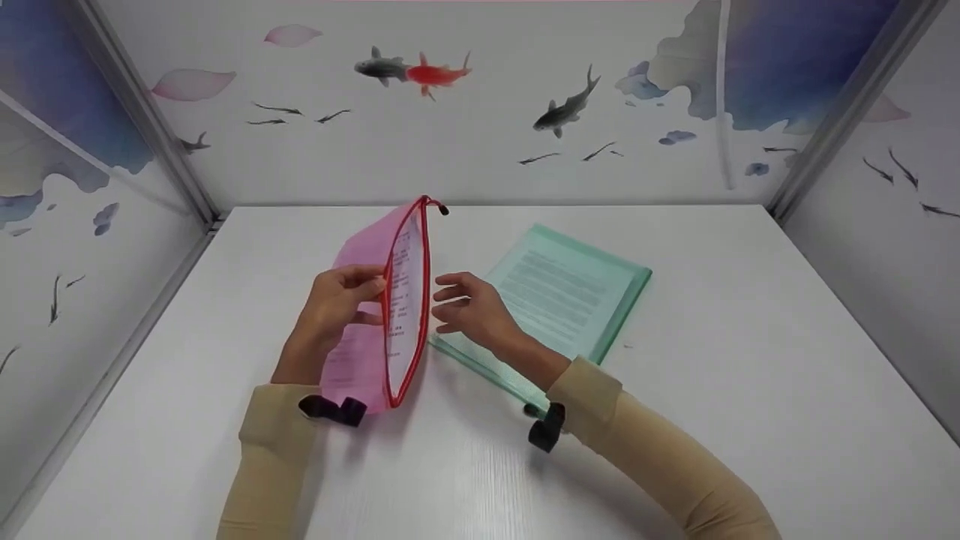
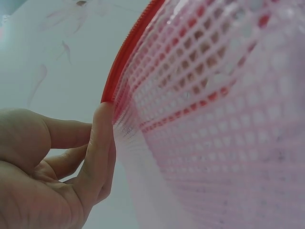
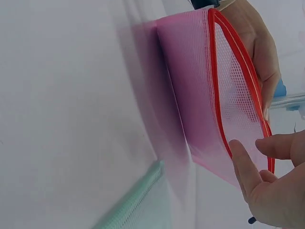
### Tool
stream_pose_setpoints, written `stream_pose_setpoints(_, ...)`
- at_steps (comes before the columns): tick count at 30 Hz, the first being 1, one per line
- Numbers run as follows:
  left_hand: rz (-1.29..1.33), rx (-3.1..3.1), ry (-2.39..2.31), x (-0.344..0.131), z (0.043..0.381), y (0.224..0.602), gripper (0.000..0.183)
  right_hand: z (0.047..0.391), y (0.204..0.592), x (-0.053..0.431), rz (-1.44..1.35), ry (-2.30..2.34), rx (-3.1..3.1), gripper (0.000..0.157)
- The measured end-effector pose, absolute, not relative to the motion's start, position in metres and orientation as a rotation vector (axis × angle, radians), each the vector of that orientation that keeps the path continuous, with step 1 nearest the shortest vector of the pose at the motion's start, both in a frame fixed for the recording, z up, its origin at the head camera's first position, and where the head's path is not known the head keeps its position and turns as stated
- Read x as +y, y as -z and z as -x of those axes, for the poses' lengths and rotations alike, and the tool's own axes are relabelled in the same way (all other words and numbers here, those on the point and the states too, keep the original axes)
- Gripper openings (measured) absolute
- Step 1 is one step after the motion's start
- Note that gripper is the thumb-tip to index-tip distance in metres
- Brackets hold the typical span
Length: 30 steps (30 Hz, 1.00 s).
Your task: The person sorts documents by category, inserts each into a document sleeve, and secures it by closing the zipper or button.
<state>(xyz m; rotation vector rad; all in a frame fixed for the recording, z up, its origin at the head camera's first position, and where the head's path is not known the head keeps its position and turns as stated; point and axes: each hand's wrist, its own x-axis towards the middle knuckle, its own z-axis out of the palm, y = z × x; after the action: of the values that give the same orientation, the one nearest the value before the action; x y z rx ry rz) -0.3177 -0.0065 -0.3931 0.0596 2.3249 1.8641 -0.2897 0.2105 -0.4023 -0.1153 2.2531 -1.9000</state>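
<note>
A pink mesh zipper pouch stands on edge left of centre in the head view, its red-zipped mouth spread apart. Printed paper shows inside it. My left hand pinches the near-left rim of the mouth; in the left wrist view the thumb and fingers meet just below the red zipper. My right hand holds nothing, its fingers loosely bent and spread beside the mouth. A green mesh pouch with a printed sheet in it lies flat on the table, partly behind my right hand and forearm.
The white table meets a printed back wall and side walls. A black-tipped zipper pull hangs from the pink pouch's far end. Each wrist wears a small black camera, such as the right one.
</note>
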Motion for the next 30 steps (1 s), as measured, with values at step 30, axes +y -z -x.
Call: stream_pose_setpoints(30,-0.055,2.302,-1.862,-0.006,0.318,0.393,0.033,0.37,0.35,0.224,0.475,1.238,2.963,0.029)
